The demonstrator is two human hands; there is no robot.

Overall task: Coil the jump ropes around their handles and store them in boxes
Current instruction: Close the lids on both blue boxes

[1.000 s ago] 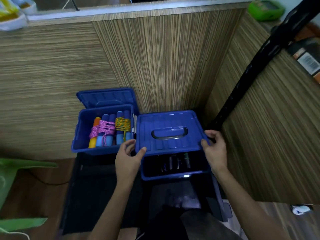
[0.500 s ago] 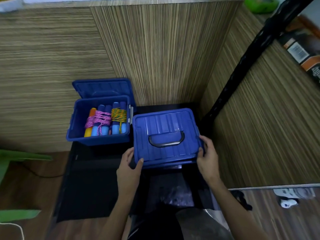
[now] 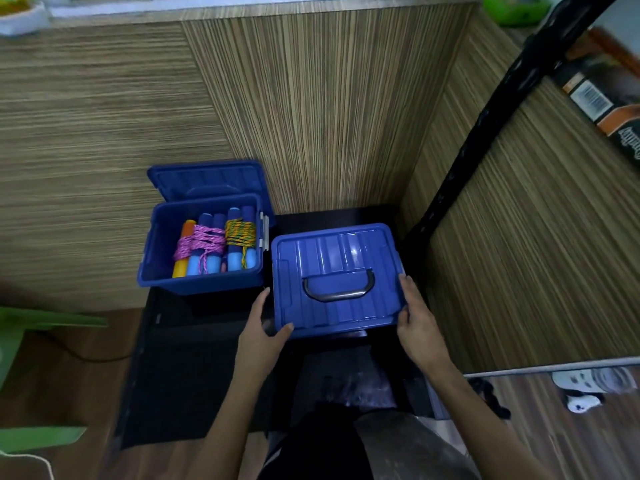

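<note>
**Lid down on the right-hand box, fingers at both edges**

Left hand [image 3: 265, 336] at the lid's [image 3: 337, 278] near-left corner, thumb on top of the rim, other fingers hidden down the side; gripping or merely pressing, cannot tell for sure, though looks like a light pinch on the lid edge. Right hand [image 3: 417, 323] against the lid's right edge, fingers [image 3: 405, 285] fairly straight along the rim, pressing rather than clutching. Between the two hands, the closed blue storage box with a dark carry handle [image 3: 338, 289] lying flat on top. Beyond the left fingers, touching or just beside, the second blue box [image 3: 201, 258], open, lid [image 3: 207, 180] tipped back, holding coiled jump ropes: one wrapped in pink cord [image 3: 199, 241], one in yellow-green cord [image 3: 240, 232], handles upright side by side. Both boxes resting on a dark low surface [image 3: 194, 358], too dim to name as a desk.

Risks, as a judgement: lid seated unevenly, a corner left unlatched and popping up on lifting; a rope strand trapped under the rim, unseen from here; open box nudged by the left wrist.

Writing: a barcode and some print on a dark carton [image 3: 604, 98] far beyond the right fingers, too tilted to read.
</note>
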